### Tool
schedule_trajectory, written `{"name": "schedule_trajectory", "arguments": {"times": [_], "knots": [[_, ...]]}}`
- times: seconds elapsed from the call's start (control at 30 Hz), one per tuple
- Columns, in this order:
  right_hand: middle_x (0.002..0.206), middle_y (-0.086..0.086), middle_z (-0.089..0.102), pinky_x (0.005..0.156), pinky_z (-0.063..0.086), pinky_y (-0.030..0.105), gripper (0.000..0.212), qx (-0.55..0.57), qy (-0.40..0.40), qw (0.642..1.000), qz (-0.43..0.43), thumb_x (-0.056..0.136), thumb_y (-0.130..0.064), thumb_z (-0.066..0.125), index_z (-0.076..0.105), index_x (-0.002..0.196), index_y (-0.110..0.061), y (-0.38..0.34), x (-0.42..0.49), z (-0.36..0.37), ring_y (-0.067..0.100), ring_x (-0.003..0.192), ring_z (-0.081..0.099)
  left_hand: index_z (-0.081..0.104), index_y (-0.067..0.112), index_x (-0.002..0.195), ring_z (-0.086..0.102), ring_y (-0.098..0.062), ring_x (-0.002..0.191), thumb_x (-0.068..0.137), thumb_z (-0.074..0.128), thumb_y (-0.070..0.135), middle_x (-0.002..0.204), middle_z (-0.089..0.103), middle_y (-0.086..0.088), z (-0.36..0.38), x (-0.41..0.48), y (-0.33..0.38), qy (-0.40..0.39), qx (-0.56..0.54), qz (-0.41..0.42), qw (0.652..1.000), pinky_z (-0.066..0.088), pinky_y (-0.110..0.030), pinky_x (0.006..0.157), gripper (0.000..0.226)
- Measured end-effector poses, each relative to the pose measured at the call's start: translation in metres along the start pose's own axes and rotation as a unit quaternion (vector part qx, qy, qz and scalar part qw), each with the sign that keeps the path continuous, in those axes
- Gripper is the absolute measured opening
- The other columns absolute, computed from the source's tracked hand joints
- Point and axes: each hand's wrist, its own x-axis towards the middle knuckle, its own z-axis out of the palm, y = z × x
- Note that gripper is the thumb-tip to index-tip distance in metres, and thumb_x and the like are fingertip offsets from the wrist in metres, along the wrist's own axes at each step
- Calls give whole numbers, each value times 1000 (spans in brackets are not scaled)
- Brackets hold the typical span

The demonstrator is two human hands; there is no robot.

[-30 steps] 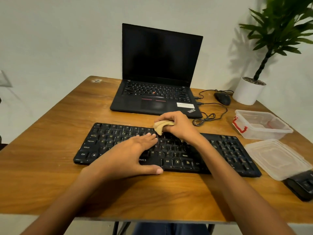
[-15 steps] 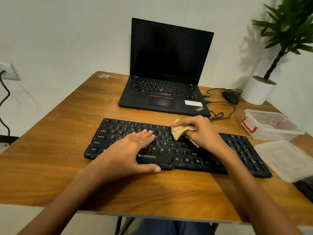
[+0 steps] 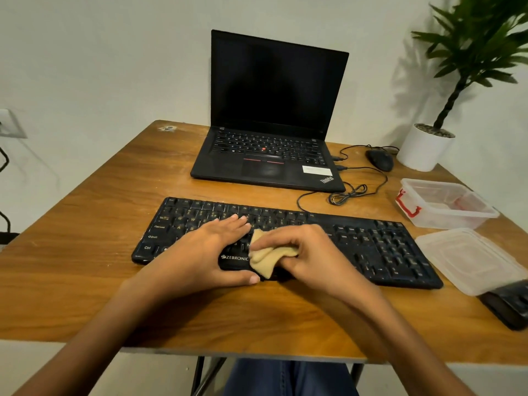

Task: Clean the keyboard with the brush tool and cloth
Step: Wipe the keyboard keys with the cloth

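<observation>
the black keyboard (image 3: 357, 247) lies on the wood bench (image 3: 85, 252). the left hand (image 3: 205, 252) rests flat on the keys, fingers straight. the right hand (image 3: 308, 252) holds a tan cloth (image 3: 265, 260), bunched up, which seems to press on the front keys.

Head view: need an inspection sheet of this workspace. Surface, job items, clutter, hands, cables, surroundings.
Surface: wooden table, pale specks scattered on it.
Job's things: black keyboard lying flat; tan cloth bunched over its front rows; brush tool, nothing seen.
Clutter: open laptop, mouse, clear container, loose clear lid, dark device at the right edge.
Hands: left hand flat on the keys; right hand grips the cloth.
Cables: coiled black cable between laptop and keyboard.
Surroundings: potted plant, wall socket on the left.
</observation>
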Motion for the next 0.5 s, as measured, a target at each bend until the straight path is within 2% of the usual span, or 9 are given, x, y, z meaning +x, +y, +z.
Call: {"name": "schedule_trajectory", "arguments": {"times": [0.1,0.17,0.27,0.37,0.5], "knots": [[110,-8,68,97,40,16,33,-22,-14,999,-31,78,-1,66,71,103,-23,-5,-6,7,-4,107,54,15,32,145,-4,15,128,54,42,80,144,2,25,0,0,-2,3,7,9,1000,-7,-3,98,106],[111,-10,67,100,37,17,34,-50,-8,999,-16,78,-1,65,70,104,-23,0,-15,-1,-8,105,50,14,34,144,-5,14,127,57,45,78,140,0,27,-1,-2,-3,1,10,8,1000,-6,-5,99,103],[109,-11,67,100,43,27,38,-89,6,996,24,76,2,67,70,102,-25,12,-36,-22,-2,103,54,15,34,145,-3,12,129,59,46,76,140,1,27,-2,-3,-3,0,8,10,1000,-3,-10,104,100],[105,-11,69,95,47,34,39,-118,40,992,33,74,5,68,73,98,-26,13,-43,-29,6,101,58,17,34,144,-2,13,129,57,44,81,142,4,25,-1,-3,-4,6,9,20,1000,-3,-9,104,102],[111,-10,67,100,41,27,39,-116,31,993,-8,77,1,64,69,106,-25,-4,-31,-7,2,107,53,21,33,143,1,15,129,54,45,83,140,8,26,0,-4,-5,18,0,26,1000,-1,-6,103,105]]}}
